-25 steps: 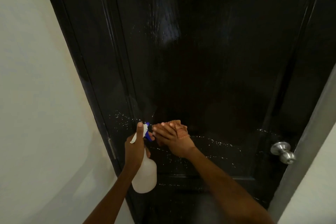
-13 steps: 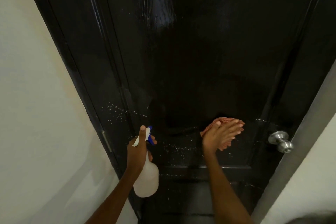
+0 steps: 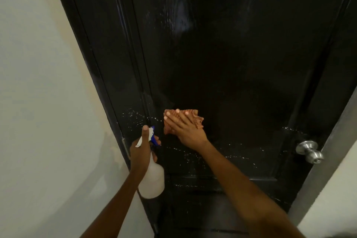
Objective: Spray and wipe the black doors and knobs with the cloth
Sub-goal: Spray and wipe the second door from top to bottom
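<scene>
Two hands up at the black door (image 3: 231,54) now! Right hand (image 3: 185,127) is spread flat, fingers together, palm pressing the orange cloth (image 3: 195,118) against the glossy panel, so it grips nothing and simply pins the cloth to the surface. Just below and to the left of it, the left hand (image 3: 140,150) is wrapped round the neck of the white spray bottle (image 3: 152,177), forefinger stretched up along the blue-and-white trigger head, nozzle close to the door. White droplets (image 3: 212,155) speckle the paint beneath the right wrist and beside the left forefinger. Well off to the right of the wiping hand sits the silver knob (image 3: 309,150), untouched, beside the grey frame (image 3: 328,141).
</scene>
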